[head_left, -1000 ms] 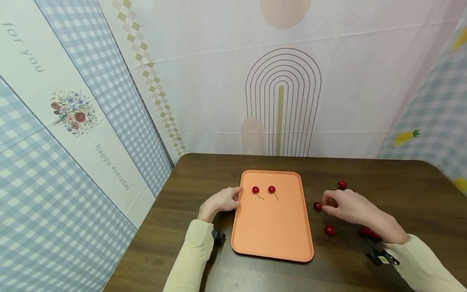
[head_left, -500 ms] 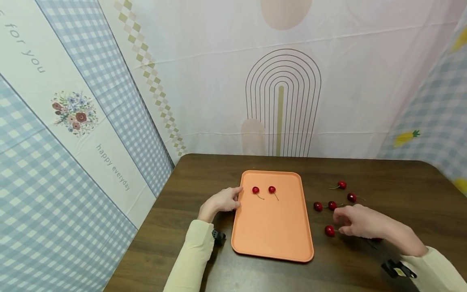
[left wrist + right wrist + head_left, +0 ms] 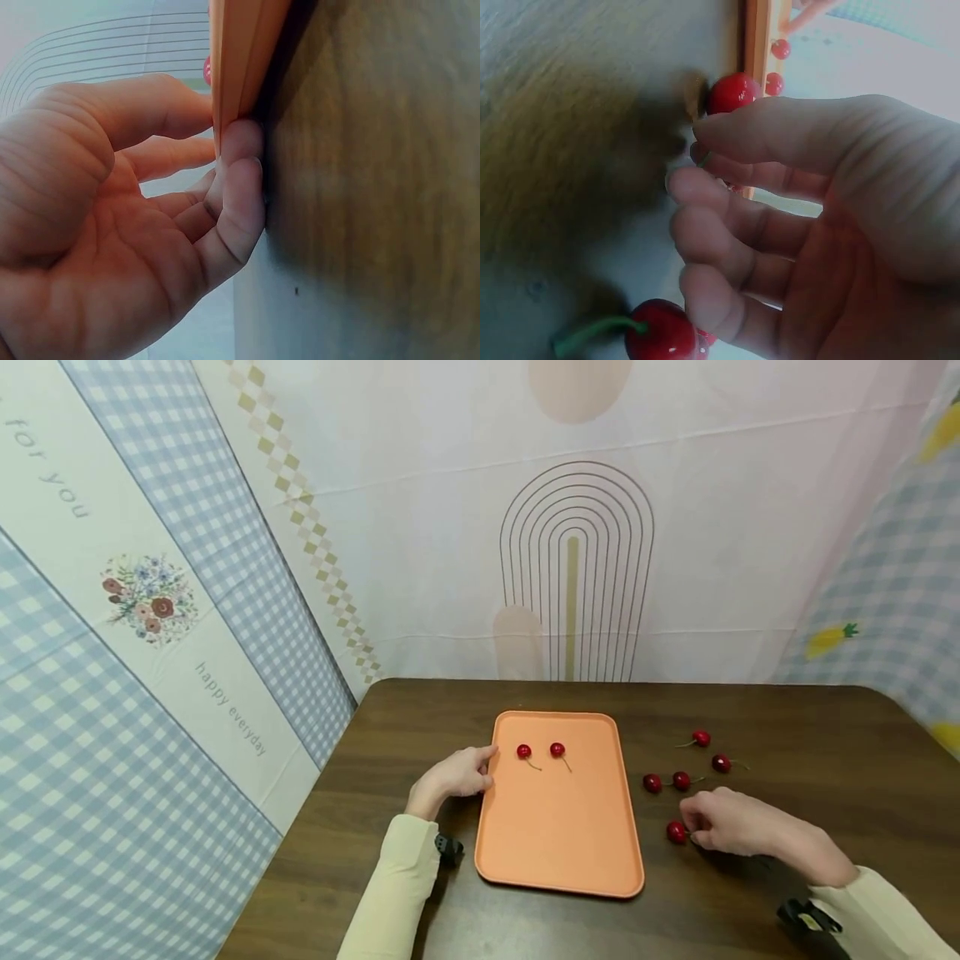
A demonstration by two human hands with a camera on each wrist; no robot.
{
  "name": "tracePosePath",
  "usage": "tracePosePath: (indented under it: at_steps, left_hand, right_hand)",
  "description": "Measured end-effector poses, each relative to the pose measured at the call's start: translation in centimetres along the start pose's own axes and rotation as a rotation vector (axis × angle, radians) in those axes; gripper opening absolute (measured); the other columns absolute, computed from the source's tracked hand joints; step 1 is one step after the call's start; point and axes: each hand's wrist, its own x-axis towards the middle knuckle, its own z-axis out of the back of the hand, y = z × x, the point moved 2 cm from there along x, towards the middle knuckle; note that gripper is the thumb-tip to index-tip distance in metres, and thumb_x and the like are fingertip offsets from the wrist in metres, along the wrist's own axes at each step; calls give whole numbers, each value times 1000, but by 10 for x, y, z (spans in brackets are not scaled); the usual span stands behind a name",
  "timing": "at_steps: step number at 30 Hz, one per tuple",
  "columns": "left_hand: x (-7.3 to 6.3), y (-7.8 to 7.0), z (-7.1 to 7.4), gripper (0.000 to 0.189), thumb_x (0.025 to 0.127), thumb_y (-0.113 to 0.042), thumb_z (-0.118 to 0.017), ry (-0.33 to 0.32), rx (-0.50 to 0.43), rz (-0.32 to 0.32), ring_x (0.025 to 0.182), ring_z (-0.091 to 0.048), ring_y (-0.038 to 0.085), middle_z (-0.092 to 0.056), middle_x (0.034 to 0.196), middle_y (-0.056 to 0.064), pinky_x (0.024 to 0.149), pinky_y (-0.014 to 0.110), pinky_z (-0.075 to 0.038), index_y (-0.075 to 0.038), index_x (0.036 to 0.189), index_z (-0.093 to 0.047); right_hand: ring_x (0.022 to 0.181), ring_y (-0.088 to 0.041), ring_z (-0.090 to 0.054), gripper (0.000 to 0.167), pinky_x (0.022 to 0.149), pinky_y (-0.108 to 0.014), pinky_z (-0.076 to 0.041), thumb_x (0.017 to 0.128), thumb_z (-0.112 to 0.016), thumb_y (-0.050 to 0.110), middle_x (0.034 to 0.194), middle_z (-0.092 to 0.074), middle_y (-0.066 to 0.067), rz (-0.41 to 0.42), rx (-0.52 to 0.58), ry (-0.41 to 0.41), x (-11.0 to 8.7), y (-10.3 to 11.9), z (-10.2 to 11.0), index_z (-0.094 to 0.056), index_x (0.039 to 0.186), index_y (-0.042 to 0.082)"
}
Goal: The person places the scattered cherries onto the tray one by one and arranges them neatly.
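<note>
My left hand [image 3: 459, 772] grips the left rim of an orange tray [image 3: 558, 835]. In the left wrist view, the thumb lies at the tray's upper side and curled fingers [image 3: 244, 187] reach under its edge. Right of the tray, my right hand [image 3: 738, 822] pinches the stem of a red cherry [image 3: 677, 832] between thumb and index finger. That cherry lies at the table surface, its green stem [image 3: 703, 159] partly hidden by the fingertips. Two other cherries, one left [image 3: 524, 752] and one right [image 3: 557, 750], lie in the tray's far part.
Several loose cherries lie on the brown table [image 3: 420, 710] beyond my right hand: a pair side by side [image 3: 667, 782], one farther right [image 3: 721, 764] and one at the back [image 3: 701, 738]. A patterned cloth [image 3: 712, 568] hangs behind the table's far edge.
My right hand has drawn back from the farther cherries toward me, then shifted slightly left onto the stem of the nearest one. The left hand and tray have stayed put.
</note>
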Motion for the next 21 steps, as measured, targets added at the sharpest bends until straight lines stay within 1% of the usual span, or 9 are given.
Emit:
tracePosePath:
  at_steps: [3, 5, 12, 17, 21]
  left_hand:
    - [-1, 2, -1, 68, 90, -8, -53, -8, 11, 7, 52, -38, 10, -44, 62, -5, 55, 23, -33, -5, 154, -30]
    - [-2, 2, -1, 68, 90, -8, -54, -9, 5, 14, 53, -38, 10, -44, 63, -4, 56, 23, -34, -7, 154, -30]
    - [-1, 2, -1, 68, 90, -6, -55, -13, -9, 8, 53, -40, 11, -44, 63, -3, 55, 23, -35, -6, 154, -32]
    - [0, 1, 0, 68, 90, -7, -54, -8, -21, 12, 52, -39, 12, -45, 63, -3, 54, 24, -34, -7, 154, -31]
    - [0, -1, 1, 68, 89, -7, -53, -8, -10, 1, 51, -38, 10, -44, 62, -3, 53, 23, -33, -4, 154, -31]
  right_hand:
    - [54, -3, -41, 19, 51, -22, -34, 86, -65, 8, 66, -49, 9, 12, -12, -3, 3, 3, 2, -55, 76, 21]
    - [54, -3, -41, 19, 51, -22, -33, 87, -65, 9, 66, -49, 8, 5, -23, -13, 4, 5, 5, -55, 76, 21]
    - [52, -4, -41, 18, 50, -22, -34, 88, -65, 10, 64, -48, 8, 13, -41, -81, 12, 14, 19, -56, 78, 21]
    - [48, -7, -47, 11, 48, -23, -40, 92, -62, 12, 62, -50, 5, -7, -5, -117, 21, 25, 28, -59, 82, 17]
    - [46, -10, -50, 10, 48, -25, -44, 93, -59, 12, 62, -51, 3, -3, 35, -131, 34, 31, 34, -61, 83, 14]
